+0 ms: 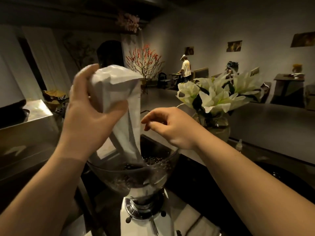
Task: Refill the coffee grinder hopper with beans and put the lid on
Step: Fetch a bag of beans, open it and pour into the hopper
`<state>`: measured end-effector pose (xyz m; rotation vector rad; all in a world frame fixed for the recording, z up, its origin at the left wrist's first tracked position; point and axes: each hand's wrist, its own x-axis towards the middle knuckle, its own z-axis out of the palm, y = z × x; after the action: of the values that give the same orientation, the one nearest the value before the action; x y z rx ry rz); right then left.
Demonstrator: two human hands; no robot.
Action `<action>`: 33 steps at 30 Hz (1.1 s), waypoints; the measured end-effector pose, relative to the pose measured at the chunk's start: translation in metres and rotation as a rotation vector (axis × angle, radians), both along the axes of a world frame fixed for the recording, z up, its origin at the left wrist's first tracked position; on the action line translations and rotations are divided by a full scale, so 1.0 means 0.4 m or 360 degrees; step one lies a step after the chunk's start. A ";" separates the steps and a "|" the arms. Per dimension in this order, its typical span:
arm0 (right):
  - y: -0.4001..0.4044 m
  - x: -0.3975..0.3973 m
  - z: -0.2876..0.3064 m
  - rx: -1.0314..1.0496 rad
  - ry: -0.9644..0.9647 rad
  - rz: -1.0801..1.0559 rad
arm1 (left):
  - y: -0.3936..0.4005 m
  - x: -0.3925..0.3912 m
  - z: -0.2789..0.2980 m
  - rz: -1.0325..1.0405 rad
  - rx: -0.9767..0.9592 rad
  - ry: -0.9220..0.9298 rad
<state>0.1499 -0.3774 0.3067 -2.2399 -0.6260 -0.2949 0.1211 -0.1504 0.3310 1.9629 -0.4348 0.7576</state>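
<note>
A white paper bag point(124, 106) is turned upside down, its mouth down inside the clear hopper point(153, 178) of the white coffee grinder point(136, 220). My left hand point(92, 114) grips the bag around its upper end. Dark coffee beans point(153, 160) lie in the hopper around the bag's mouth. My right hand point(172, 126) hovers just right of the bag with curled fingers, holding nothing that I can see. No hopper lid is in view.
A glass vase of white lilies point(216, 97) stands on the counter close behind my right hand. A metal box point(34, 111) sits at the left. A long counter point(255, 116) runs across the right. Far back, a person point(185, 68) stands at a table.
</note>
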 end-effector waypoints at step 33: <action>0.032 -0.036 0.103 -0.0821 0.0292 0.0451 | 0.020 -0.042 -0.039 0.0090 -0.0296 0.0038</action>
<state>0.1354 -0.3645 0.3479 -2.5755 -0.9910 0.2410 0.1044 -0.1422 0.3153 1.8143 -0.2851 0.7815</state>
